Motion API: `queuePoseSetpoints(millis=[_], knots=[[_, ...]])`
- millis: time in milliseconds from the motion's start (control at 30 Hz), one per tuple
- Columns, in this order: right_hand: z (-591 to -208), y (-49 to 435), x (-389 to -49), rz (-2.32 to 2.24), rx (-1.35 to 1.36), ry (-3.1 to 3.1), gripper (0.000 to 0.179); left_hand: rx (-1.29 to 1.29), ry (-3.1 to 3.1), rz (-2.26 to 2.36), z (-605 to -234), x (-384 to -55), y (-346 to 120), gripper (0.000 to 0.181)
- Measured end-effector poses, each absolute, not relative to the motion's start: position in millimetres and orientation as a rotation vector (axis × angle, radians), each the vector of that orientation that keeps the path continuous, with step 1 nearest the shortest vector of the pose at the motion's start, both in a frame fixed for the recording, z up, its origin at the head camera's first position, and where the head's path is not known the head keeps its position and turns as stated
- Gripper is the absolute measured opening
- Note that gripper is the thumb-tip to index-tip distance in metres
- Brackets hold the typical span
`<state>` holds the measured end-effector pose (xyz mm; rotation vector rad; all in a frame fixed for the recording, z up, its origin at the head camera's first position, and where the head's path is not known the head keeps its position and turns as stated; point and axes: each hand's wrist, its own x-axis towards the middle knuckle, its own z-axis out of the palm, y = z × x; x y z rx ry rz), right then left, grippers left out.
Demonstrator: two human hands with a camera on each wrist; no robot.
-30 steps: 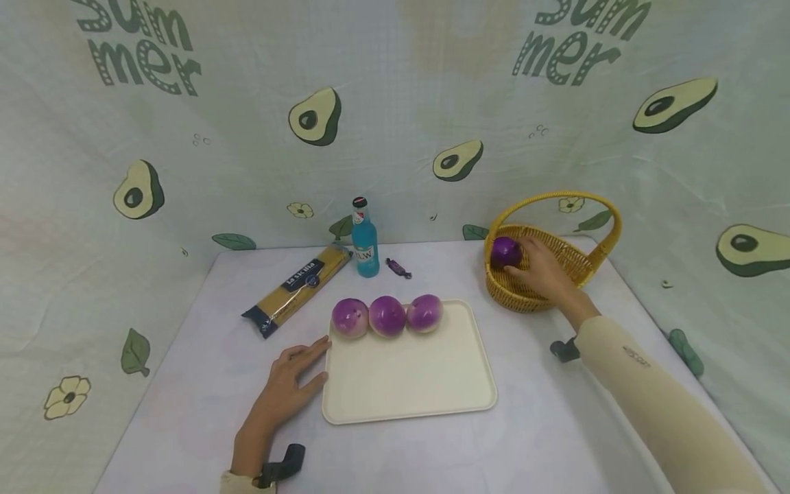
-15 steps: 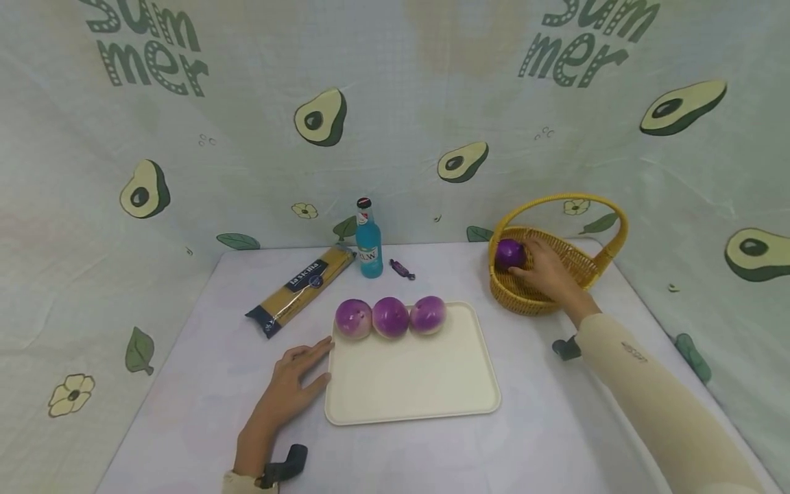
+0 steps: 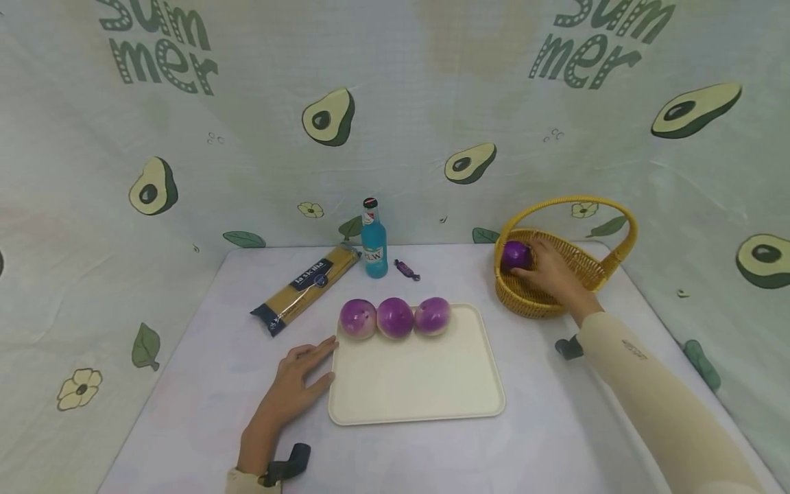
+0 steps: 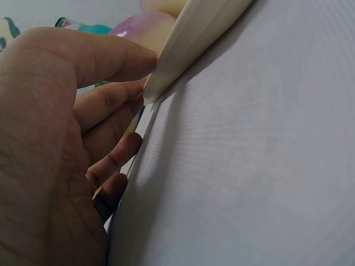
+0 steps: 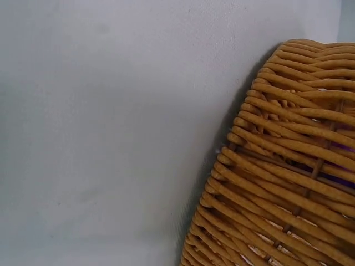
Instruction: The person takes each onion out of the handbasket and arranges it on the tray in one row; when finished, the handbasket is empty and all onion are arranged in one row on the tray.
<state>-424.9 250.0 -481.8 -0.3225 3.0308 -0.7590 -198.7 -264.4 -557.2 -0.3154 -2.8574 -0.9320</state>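
Observation:
My right hand (image 3: 551, 274) reaches into a yellow wicker basket (image 3: 531, 305) with a tall handle. Its thumb and fingers are curved about the right side of a deep purple turnip (image 3: 516, 255) in there. The right wrist view is filled by the woven basket wall (image 5: 277, 183) and hides the fingers. At the left edge of a cream tray (image 3: 420, 384), my left hand (image 3: 295, 384) lies with fingers extended, thumb and fingertips touching the rim. Three turnips, purple above and pale below, sit in a row along the tray's back edge, the middle turnip (image 3: 395, 318) touching the left one.
Behind the tray stand a blue bottle (image 3: 374, 247) and a small purple wrapped candy (image 3: 407, 270). A pack of spaghetti (image 3: 308, 288) lies slanted at the back left. A printed cloth (image 3: 395, 103) rises behind the white table (image 3: 204, 384).
The whole head view has slid slightly to the right. Both hands, the basket, the turnips and the tray keep their places relative to one another.

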Motion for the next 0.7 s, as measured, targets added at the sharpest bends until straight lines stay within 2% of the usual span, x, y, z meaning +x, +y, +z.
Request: queuePoseSetpoints(millis=[700], knots=[[-490.1,243.1,-434.3,-0.812,-0.390,3.043,0.073,-0.293,-2.879,-0.930,-555.1,-199.4,-263.4,0.059]])
